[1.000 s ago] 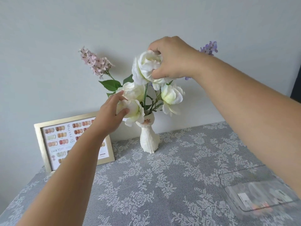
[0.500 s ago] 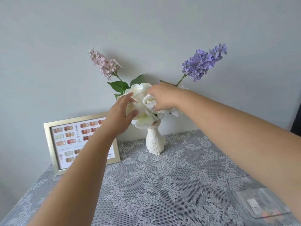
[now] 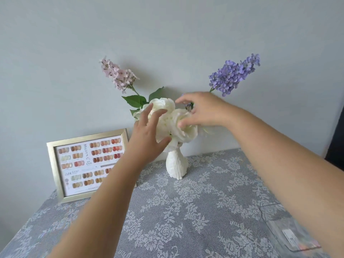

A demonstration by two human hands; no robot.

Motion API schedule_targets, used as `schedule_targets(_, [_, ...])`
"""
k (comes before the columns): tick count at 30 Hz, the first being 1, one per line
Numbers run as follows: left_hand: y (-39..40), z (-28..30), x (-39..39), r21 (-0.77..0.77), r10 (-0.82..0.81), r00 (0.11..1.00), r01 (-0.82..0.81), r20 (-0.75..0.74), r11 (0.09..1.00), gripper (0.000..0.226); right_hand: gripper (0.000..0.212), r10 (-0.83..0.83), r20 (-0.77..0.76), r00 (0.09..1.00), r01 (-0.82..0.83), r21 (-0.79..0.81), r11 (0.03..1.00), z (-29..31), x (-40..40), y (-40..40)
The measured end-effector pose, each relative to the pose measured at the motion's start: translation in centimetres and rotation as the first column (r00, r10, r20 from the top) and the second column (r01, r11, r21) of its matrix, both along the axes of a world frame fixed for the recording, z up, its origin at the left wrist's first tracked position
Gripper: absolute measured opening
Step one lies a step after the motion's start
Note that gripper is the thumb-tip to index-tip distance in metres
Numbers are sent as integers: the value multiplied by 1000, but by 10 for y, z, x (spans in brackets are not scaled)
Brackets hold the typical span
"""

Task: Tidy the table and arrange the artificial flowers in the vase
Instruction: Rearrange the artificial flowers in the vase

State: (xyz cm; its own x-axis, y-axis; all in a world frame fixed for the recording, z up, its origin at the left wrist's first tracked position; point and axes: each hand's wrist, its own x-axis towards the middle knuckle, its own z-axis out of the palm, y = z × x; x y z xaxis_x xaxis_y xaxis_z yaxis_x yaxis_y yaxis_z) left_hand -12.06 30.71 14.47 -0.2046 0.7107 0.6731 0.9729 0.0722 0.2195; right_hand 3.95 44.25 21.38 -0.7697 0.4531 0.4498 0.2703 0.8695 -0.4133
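Note:
A small white vase (image 3: 176, 167) stands upright near the back of the table, against the wall. Several white artificial roses (image 3: 174, 125) bunch low over its mouth. A pink lilac sprig (image 3: 119, 75) leans out to the upper left, a purple lilac sprig (image 3: 233, 74) to the upper right. My left hand (image 3: 147, 135) rests with spread fingers on the left side of the white blooms. My right hand (image 3: 202, 110) touches the blooms from the right and above, fingers loosely curved, thumb on a petal. Neither hand grips a stem that I can see.
A gold-framed nail colour chart (image 3: 87, 162) leans on the wall at the left. A clear plastic packet (image 3: 290, 233) lies flat at the front right corner. The grey lace tablecloth (image 3: 186, 211) covers the table, whose left edge drops away nearby.
The white rose that my right hand held high has come down into the bunch. My right hand now sits lower and looser; the purple sprig behind it shows fully. The view has shifted.

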Motion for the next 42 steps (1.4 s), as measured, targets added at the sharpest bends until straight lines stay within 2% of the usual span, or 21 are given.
schedule_targets(1, [1, -1, 4, 4, 14, 1000, -14, -15, 1000, 69, 46, -3, -177, 984, -7, -55, 998, -4, 13, 3])
schedule_targets(2, [1, -3, 7, 10, 28, 999, -28, -34, 1000, 69, 31, -40, -367, 929, 11, -80, 997, -12, 24, 10])
schedule_targets(3, [2, -4, 10, 15, 42, 998, -41, -48, 999, 69, 19, -111, -520, 847, 67, -103, 992, -22, 34, 15])
schedule_targets(4, [3, -5, 12, 16, 58, 997, -57, -44, 998, 68, 15, -194, -605, 772, 124, -156, 980, -33, 40, 22])
schedule_targets(5, [4, -5, 14, 12, 75, 997, -75, -24, 997, 67, 17, -278, -615, 738, 172, -227, 959, -43, 43, 28])
schedule_targets(7, [5, -6, 18, -7, 98, 995, -98, 13, 995, 64, 35, -357, -489, 796, 161, -397, 904, -63, 39, 41])
schedule_targets(9, [7, -8, 20, -34, 82, 997, -82, 10, 996, 59, 54, -296, -376, 878, 2, -617, 787, -74, 28, 44])
schedule_targets(11, [7, -10, 22, -54, 53, 999, -53, -4, 997, 56, 56, -234, -385, 893, -138, -728, 672, -76, 17, 45])
schedule_targets(12, [7, -11, 22, -58, 45, 999, -45, -11, 997, 54, 54, -216, -432, 876, -194, -724, 661, -74, 11, 46])
schedule_targets(14, [7, -10, 22, -56, 40, 999, -41, -16, 998, 47, 52, -198, -515, 834, -238, -660, 713, -67, 1, 47])
schedule_targets(18, [8, -10, 21, -48, 30, 999, -31, -25, 998, 37, 44, -181, -486, 855, -82, -471, 878, -47, -15, 45])
schedule_targets(22, [10, -14, 22, -95, 20, 999, -25, -50, 995, 35, 41, -151, -438, 886, -4, -333, 943, -18, -18, 32])
schedule_targets(27, [14, -13, 20, -69, 1, 998, -5, -64, 998, 28, 46, -130, -441, 888, 29, -229, 973, 10, -25, 24])
schedule_targets(35, [15, -11, 25, -67, -34, 997, 30, -67, 997, 24, 41, -178, -358, 917, 115, -192, 975, 26, -44, 20])
schedule_targets(39, [14, -9, 21, 51, -130, 992, 130, -9, 990, 31, 46, -171, -230, 958, 149, -110, 983, 28, -52, 17])
schedule_targets(42, [10, -9, 15, 169, -115, 988, 96, 105, 981, 40, 42, -177, -144, 974, 168, -67, 983, 25, -56, 13])
